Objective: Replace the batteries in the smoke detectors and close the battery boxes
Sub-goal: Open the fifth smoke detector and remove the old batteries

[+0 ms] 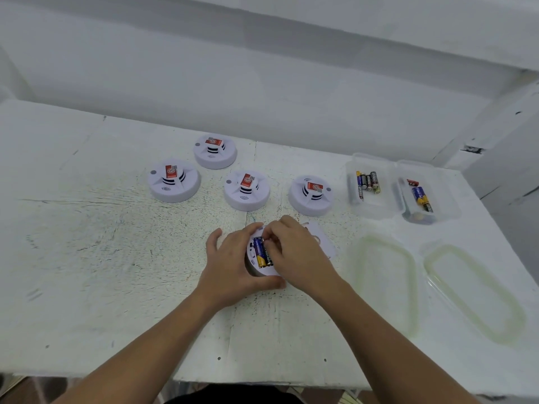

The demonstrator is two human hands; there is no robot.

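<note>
A white smoke detector [254, 268] lies upside down near the table's front, its battery box open with blue-and-yellow and black batteries [262, 252] inside. My left hand [232, 258] wraps around its left side and holds it. My right hand [294, 252] covers the right side, fingertips pinching the black battery at the box's top end. The white battery cover [322, 239] lies flat just right of my right hand, partly hidden. Several more detectors sit upright behind, among them one at the left [174, 180] and one at the right [311, 195].
Two clear plastic boxes stand at the back right: the left box [369, 185] holds several batteries, the right box [428, 196] holds a few. Their two clear lids [385, 284] [475, 290] lie flat in front. The table's front edge [262, 377] runs close below my forearms.
</note>
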